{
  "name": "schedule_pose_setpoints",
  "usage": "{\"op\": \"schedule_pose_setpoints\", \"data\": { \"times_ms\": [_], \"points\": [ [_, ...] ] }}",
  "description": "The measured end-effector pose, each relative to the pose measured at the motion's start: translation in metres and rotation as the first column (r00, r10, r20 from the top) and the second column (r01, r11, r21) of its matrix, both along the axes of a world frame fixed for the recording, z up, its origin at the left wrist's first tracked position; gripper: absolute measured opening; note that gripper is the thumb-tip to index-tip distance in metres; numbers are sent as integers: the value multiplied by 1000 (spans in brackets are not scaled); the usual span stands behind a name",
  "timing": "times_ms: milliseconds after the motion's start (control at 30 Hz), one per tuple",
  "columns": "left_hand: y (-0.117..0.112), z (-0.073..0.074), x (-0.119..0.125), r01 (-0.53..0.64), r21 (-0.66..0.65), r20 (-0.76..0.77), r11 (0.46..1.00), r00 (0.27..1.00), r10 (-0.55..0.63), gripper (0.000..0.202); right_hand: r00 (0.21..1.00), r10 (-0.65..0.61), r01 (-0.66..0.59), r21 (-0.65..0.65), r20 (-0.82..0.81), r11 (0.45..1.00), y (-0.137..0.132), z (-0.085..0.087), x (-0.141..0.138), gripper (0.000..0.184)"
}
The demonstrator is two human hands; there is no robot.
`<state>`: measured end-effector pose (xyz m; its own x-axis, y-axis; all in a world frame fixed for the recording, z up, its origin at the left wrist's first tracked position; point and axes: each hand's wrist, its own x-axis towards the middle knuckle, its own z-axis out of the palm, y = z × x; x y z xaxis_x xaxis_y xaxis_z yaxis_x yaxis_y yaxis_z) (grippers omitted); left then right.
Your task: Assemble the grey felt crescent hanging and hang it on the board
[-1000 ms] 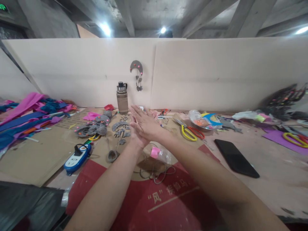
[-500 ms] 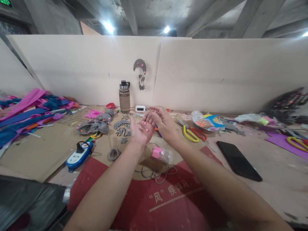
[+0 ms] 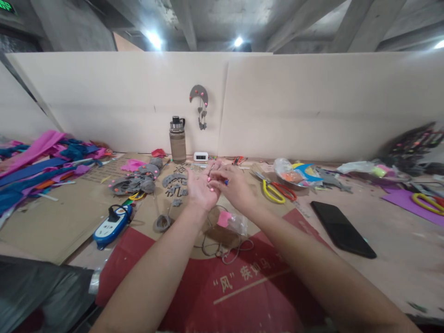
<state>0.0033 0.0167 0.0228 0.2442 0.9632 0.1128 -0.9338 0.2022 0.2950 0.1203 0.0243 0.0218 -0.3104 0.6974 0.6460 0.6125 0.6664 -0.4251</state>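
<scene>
My left hand [image 3: 200, 188] is held palm up above the table, fingers loosely cupped, with a few small pink beads [image 3: 209, 187] lying in the palm. My right hand [image 3: 233, 186] reaches over it, its fingertips pinched together right at the beads. Below both hands lies a small clear plastic bag with a pink piece [image 3: 229, 221] inside, beside a loop of grey cord [image 3: 222, 249]. Grey felt cut-outs [image 3: 174, 185] lie just beyond my left hand.
A water bottle [image 3: 177, 139] and a small white clock [image 3: 200, 156] stand by the back board. Yellow and red scissors [image 3: 275, 190], a black phone [image 3: 342, 228], a blue-white power strip [image 3: 113, 223] and pink and blue fabric strips [image 3: 38, 162] lie around.
My palms were pressed together a second ago. They have come apart: the left turned palm up showing pink beads, and the right fingertips have closed in on them.
</scene>
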Motion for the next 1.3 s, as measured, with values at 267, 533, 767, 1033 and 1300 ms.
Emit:
{"op": "schedule_pose_setpoints", "data": {
  "times_ms": [267,533,767,1033,1300],
  "points": [
    [1,-6,3,65,-89,-38,994,997,-68,78,995,33,-33,-5,89,999,6,-6,5,12],
    [-1,-5,5,66,-152,-100,986,992,-82,70,961,25,-51,87,274,995,4,-4,9,18],
    [2,-8,4,33,-167,-124,985,991,-55,71,986,21,-35,86,167,996,7,-8,13,19],
    [8,-13,3,53,-94,-102,994,993,-63,70,989,147,-145,-50,32,988,4,-7,11,5],
    [5,-8,5,37,-116,-109,993,993,-50,69,966,180,-218,-206,-186,954,3,-4,10,6]
  ]
}}
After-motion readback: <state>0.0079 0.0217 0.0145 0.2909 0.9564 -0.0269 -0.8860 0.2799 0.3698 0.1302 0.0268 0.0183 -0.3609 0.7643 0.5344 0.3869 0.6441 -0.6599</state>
